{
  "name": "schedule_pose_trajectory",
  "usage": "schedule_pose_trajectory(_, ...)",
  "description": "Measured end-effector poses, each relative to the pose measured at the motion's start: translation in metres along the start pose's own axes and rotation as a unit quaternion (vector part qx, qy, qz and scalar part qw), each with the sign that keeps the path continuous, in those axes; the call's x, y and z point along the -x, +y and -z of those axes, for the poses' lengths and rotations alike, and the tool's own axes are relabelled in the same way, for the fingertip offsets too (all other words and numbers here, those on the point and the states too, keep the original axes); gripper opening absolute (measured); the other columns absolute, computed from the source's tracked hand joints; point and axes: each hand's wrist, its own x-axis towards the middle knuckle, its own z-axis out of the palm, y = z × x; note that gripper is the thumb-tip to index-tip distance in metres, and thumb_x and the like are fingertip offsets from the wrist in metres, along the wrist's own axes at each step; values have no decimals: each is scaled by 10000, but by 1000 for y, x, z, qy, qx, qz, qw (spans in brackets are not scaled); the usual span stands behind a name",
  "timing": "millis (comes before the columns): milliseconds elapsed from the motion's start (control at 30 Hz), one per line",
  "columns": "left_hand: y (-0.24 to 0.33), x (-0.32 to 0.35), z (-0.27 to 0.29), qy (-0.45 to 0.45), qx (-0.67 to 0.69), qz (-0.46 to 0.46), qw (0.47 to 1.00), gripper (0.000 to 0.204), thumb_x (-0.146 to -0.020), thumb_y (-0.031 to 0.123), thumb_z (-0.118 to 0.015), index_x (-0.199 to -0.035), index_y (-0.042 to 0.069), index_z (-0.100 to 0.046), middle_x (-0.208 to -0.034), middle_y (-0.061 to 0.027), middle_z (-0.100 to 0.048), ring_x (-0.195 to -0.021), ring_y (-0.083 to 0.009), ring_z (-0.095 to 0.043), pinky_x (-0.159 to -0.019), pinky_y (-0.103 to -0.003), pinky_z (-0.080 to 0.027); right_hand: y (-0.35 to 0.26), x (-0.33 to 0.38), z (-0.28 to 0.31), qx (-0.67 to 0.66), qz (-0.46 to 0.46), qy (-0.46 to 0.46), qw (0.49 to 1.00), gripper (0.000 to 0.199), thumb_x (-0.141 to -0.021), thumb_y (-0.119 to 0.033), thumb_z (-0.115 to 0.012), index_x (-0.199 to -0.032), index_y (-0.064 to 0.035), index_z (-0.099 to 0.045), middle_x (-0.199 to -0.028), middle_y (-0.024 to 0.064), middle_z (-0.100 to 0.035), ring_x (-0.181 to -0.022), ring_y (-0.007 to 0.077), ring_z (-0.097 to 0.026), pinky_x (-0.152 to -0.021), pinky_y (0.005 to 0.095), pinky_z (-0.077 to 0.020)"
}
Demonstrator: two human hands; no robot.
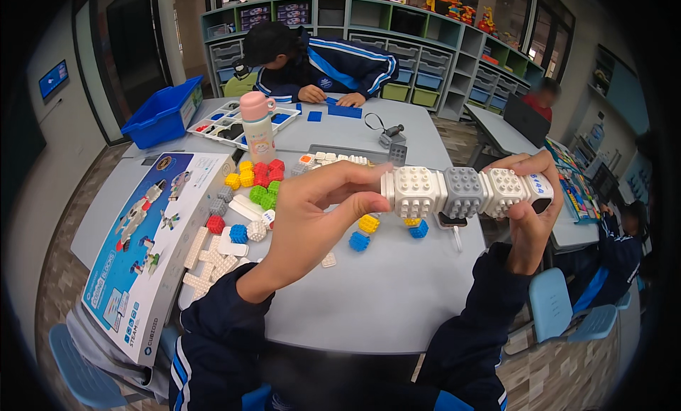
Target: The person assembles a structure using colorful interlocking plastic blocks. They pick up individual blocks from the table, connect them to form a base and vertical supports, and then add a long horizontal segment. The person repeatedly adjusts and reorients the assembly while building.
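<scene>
Between both sets of fingers, a block row (464, 191) is held above the counter (383, 290): left hand (312, 212) pinching one end, right hand (528, 198) pinching the other. Pressure is best kept straight along the row, so joints stay seated.

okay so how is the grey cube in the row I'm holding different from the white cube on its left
The grey cube sits mid-row with cubes on both sides; the white cube is the row's left end, by the left hand. They differ in colour. The right hand holds the far end. Both look alike in size and have studded faces.
</scene>
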Motion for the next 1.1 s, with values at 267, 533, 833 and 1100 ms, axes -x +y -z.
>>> schedule_pose_trajectory(267,0,-1,6,6,35,17,999,267,-837,50,-766,-1068,-53,-682,-1059,-160,-721,-913,-176,-715,-829,-282,-578,14,-3,-1,-10,-20,-28,999,549,-712,-380,-858,-980,-35,-525,-944,201,-679,-832,217,-697,-744,311,-567)
schedule_pose_trajectory(533,23,-2,30,-76,11,50,996,311,-764,44,-826,-1025,-30,-674,-937,-109,-726,-873,-155,-717,-813,-273,-567,19,-3,-11,-73,-42,-38,996,602,-698,-441,-875,-989,-42,-531,-933,229,-693,-819,238,-714,-726,323,-580)
schedule_pose_trajectory(833,24,-11,34,-161,67,137,975,526,-579,122,-931,-1041,6,-707,-992,-97,-726,-925,-190,-725,-868,-296,-567,27,-2,-17,-95,-85,-67,990,683,-662,-519,-888,-986,-36,-531,-909,229,-693,-821,244,-714,-733,339,-585)
schedule_pose_trajectory(1100,6,-6,45,-100,-76,83,989,388,-761,64,-813,-1119,-21,-689,-991,-108,-733,-918,-186,-721,-881,-279,-552,27,-3,-10,1,-98,-49,994,597,-718,-449,-851,-1000,0,-577,-961,167,-689,-719,143,-657,-591,236,-512)
